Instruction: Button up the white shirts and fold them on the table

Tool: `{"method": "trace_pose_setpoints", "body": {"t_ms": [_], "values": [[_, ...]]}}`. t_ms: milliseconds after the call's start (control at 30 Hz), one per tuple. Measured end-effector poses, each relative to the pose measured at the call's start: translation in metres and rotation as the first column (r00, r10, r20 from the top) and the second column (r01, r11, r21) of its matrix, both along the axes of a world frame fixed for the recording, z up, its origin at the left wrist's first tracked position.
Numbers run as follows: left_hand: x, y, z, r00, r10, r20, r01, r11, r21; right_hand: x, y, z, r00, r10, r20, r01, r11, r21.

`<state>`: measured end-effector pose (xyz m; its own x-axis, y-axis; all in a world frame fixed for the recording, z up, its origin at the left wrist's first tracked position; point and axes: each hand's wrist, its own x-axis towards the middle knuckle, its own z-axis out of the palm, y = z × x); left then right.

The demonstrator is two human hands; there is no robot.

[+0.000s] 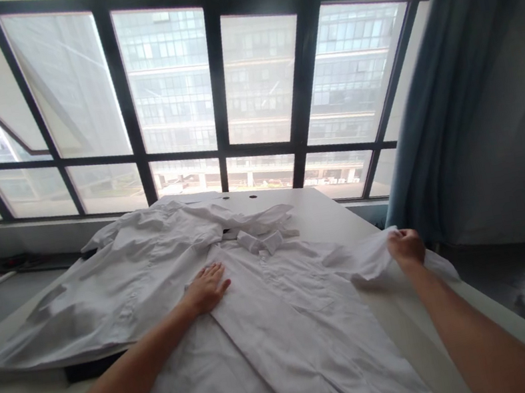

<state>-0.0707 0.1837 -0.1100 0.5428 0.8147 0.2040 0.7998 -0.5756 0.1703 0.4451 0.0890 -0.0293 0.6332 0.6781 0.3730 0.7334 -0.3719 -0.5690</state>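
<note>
A white shirt (266,331) lies spread out on a white table (331,211), with its collar far from the person. The left hand (206,288) lies flat on the shirt, fingers spread, near the middle by the front opening. The shirt's body reaches out under and around this hand. On the right, the right hand (406,245) is closed tight, pinching the shirt's sleeve (370,259) at the table's edge. A blue curtain (451,88) hangs just past it.

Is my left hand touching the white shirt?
Touching. The head view shows the left hand lying flat, palm down, on the white shirt.
</note>
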Motion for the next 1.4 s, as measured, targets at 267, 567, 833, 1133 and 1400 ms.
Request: {"method": "trace_pose_setpoints", "body": {"t_ms": [267,567,833,1133,1400], "values": [[-0.02,-0.023,0.035,0.829,0.053,0.556,0.122,0.954,-0.273,-0.192,-0.083,0.003,0.53,0.789,0.31,-0.833,0.553,0.016],[-0.016,-0.07,0.048,0.834,0.109,0.541,0.109,0.928,-0.355,-0.174,-0.057,-0.021,0.654,0.737,0.172,-0.69,0.674,-0.264],[-0.036,-0.123,0.114,0.645,-0.279,0.712,0.725,0.518,-0.454,-0.143,-0.041,-0.045,0.828,0.48,0.289,-0.432,0.875,-0.218],[-0.027,-0.145,0.124,0.709,-0.559,0.43,0.644,0.264,-0.718,-0.126,-0.043,-0.051,0.832,0.426,0.355,-0.34,0.898,-0.28],[-0.032,-0.129,0.105,0.719,-0.289,0.632,0.675,0.071,-0.735,-0.123,-0.041,-0.05,0.881,0.401,0.252,-0.327,0.9,-0.289]]}}
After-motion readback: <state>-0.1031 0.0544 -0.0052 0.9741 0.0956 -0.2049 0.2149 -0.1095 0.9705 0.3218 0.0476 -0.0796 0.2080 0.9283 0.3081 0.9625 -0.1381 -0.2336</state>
